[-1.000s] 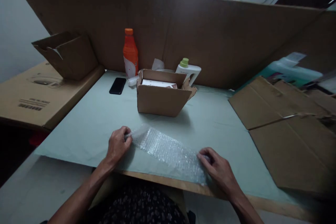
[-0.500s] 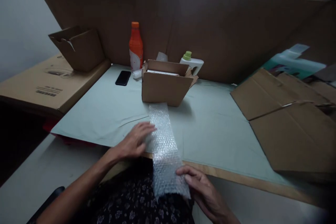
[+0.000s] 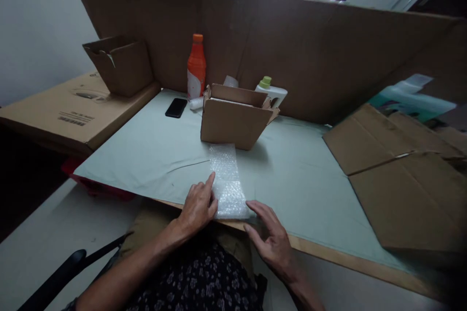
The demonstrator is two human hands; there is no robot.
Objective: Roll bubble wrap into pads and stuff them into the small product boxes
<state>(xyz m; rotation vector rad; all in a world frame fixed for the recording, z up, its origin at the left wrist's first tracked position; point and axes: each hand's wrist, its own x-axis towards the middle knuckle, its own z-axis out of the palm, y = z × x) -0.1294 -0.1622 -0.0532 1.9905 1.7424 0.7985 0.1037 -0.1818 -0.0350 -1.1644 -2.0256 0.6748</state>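
A strip of bubble wrap (image 3: 226,170) lies on the pale green cloth, its near end folded back over itself at the table's front edge. My left hand (image 3: 199,206) rests along the left side of the strip, index finger stretched forward and thumb touching the folded part. On the other side, my right hand (image 3: 272,238) is open, thumb and fingers apart, with fingertips at the fold's right corner. Just beyond the strip's far end stands an open cardboard box (image 3: 235,124) with something pale inside, mostly hidden.
Behind the box are an orange bottle (image 3: 197,65) and a white bottle with a green cap (image 3: 272,92). A black phone (image 3: 176,108) lies to the left. Cardboard boxes (image 3: 404,194) stand at right, with another open box (image 3: 124,68) at left. A tall cardboard panel (image 3: 292,48) closes off the back.
The near end of the bubble wrap, which hung over the table edge, is now folded up onto the strip. My right hand moved forward and let go; my left hand came nearer the edge.
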